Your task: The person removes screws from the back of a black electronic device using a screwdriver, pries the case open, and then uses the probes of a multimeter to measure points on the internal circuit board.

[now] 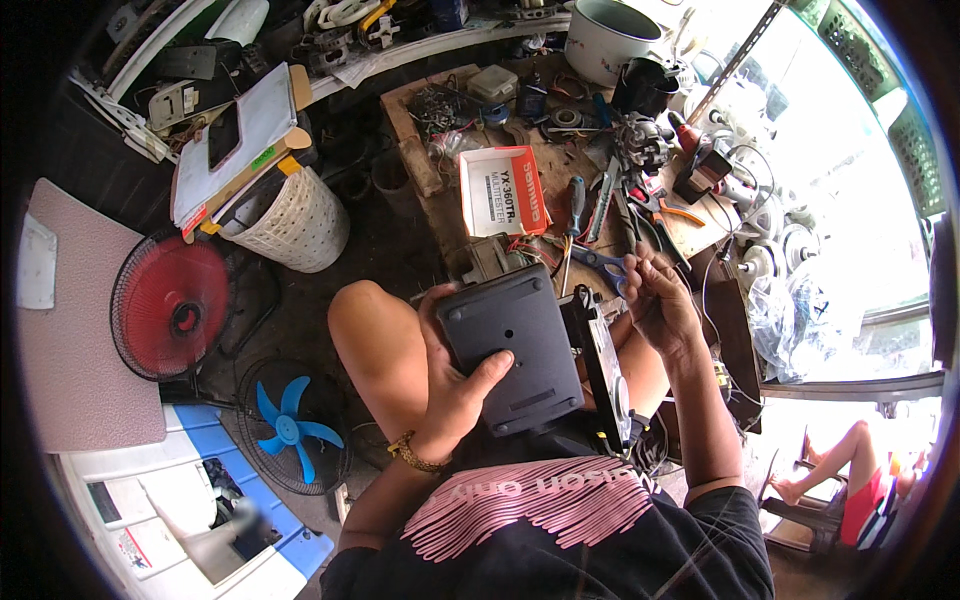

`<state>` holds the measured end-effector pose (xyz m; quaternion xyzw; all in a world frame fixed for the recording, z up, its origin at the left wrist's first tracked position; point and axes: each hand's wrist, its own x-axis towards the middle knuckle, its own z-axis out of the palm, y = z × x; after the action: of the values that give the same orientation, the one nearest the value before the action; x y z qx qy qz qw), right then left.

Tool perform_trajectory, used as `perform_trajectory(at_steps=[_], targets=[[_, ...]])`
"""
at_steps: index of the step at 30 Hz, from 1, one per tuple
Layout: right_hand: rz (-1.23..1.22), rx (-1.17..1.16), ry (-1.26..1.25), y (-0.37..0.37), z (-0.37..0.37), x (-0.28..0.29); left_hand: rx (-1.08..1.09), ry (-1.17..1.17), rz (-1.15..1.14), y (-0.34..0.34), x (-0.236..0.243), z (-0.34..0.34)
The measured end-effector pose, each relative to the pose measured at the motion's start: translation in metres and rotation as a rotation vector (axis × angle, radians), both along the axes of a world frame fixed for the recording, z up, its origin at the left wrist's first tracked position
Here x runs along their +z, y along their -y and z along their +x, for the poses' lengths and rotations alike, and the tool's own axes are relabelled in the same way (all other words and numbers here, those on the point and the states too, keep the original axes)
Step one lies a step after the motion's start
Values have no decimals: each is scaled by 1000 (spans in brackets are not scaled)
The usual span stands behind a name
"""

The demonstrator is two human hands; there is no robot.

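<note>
My left hand (pixel 453 398) grips a black plastic case back (pixel 535 375), thumb flat across its outer face and fingers round the far left edge. Small round feet and a hole show on that face. Just right of it, over my lap, the other part of the case, a meter body (pixel 606 370) with a pale face, stands edge-on. My right hand (pixel 665 308) is raised above the bench's near right side, thumb and fingertips pinched together. Whatever they hold, if anything, is too small to make out. Below it lie blue-handled scissors (pixel 600 262) and a screwdriver (pixel 574 210).
A red-and-white box (pixel 500 192) sits on the cluttered wooden bench (pixel 425 165). Pliers (pixel 668 205), a black soldering-type box (pixel 705 172) and a white pot (pixel 612 45) lie beyond. To my left are a red fan (pixel 170 305), a blue fan (pixel 290 430) and a white basket (pixel 298 222).
</note>
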<state>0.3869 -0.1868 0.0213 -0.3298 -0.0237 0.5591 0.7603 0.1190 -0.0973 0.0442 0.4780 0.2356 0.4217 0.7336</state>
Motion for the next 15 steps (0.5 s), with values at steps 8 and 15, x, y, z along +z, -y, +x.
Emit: perform_trajectory(at_steps=[8,15], targets=[[-48,51,450,-12,-1,12,-182,138,-775,-2,-13,-2],[-117,191,642,-17,-5,40,-260,234,-935,-6,-30,-9]])
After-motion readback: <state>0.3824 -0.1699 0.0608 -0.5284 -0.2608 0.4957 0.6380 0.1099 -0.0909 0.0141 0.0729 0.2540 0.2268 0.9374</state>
